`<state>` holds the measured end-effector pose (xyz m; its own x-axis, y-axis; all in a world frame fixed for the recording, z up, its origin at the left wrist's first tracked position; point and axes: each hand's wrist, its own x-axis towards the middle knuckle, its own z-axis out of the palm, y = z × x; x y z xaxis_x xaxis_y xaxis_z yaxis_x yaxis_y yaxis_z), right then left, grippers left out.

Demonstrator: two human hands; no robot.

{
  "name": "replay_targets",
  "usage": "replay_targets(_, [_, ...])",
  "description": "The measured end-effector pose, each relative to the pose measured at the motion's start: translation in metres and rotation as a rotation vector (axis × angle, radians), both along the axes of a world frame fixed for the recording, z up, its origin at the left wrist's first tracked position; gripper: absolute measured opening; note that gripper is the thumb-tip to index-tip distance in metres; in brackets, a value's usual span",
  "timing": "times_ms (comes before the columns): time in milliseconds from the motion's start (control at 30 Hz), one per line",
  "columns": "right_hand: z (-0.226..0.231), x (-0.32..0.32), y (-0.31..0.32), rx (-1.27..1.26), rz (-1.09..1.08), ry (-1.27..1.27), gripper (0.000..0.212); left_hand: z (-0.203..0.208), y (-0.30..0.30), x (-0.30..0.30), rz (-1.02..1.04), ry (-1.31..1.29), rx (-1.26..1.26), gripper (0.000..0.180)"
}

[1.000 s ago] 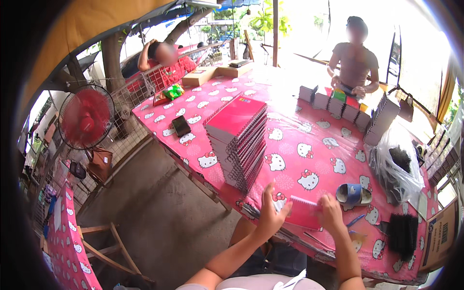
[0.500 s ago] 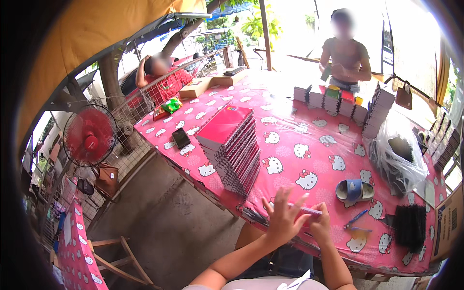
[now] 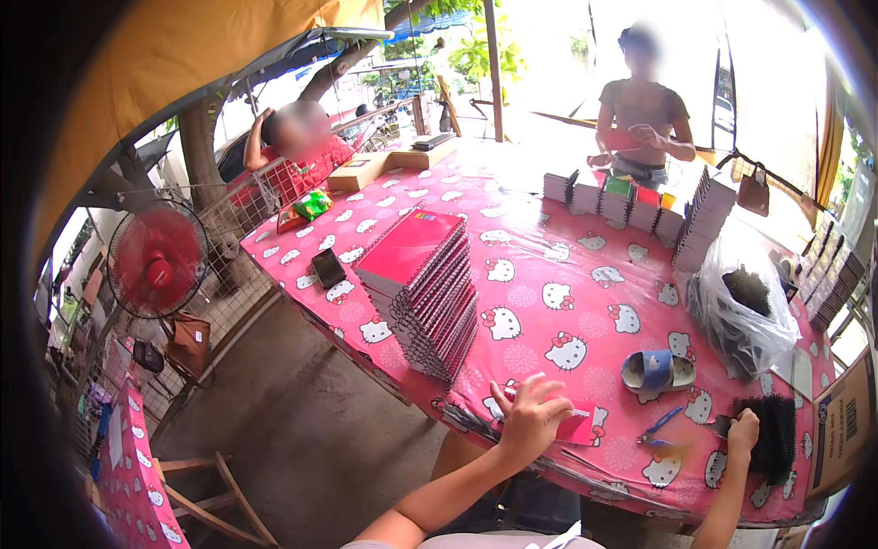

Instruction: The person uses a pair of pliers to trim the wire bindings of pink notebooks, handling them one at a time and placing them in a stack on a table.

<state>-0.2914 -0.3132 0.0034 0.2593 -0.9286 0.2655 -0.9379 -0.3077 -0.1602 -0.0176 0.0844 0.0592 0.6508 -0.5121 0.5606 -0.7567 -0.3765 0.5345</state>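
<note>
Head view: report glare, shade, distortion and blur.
Head view: glare whitens the pink table at its far side; head view: the standing person has a blurred head; head view: shade dims the floor; head view: fisheye bends edges near the rim.

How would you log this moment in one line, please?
left hand: open, at pink notebook | right hand: at black binding coils | nearby: blue sandal, spiral-notebook stack

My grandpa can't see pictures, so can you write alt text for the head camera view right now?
A person's left hand is spread over a pink booklet on a pink table, while the right hand is at a black bundle. A tall stack of red spiral notebooks stands nearby; another person is across the table.
</note>
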Motion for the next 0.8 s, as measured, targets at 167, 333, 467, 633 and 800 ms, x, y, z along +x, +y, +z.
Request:
replay_targets(167, [0.011, 0.000, -0.005, -0.123, -0.042, -0.082, 0.016, -0.005, -0.001, 0.005, -0.071, -0.007, -0.053, 0.010])
replay_targets(333, [0.051, 0.023, 0.044, -0.250, 0.268, -0.290, 0.030, 0.005, 0.000, 0.007, -0.140, 0.021, -0.033, 0.010])
replay_targets(467, [0.095, 0.118, 0.192, 0.057, 0.904, -0.649, 0.015, 0.007, 0.010, 0.009, -0.120, 0.095, 0.003, 0.011])
replay_targets(633, [0.080, 0.165, 0.260, 0.303, 1.033, -0.821, 0.020, 0.007, 0.008, 0.010, -0.159, 0.129, -0.012, 0.012])
replay_targets(800, [0.083, 0.168, 0.256, 0.411, 0.903, -0.829, 0.011, 0.008, 0.011, 0.008, -0.155, 0.121, 0.014, 0.016])
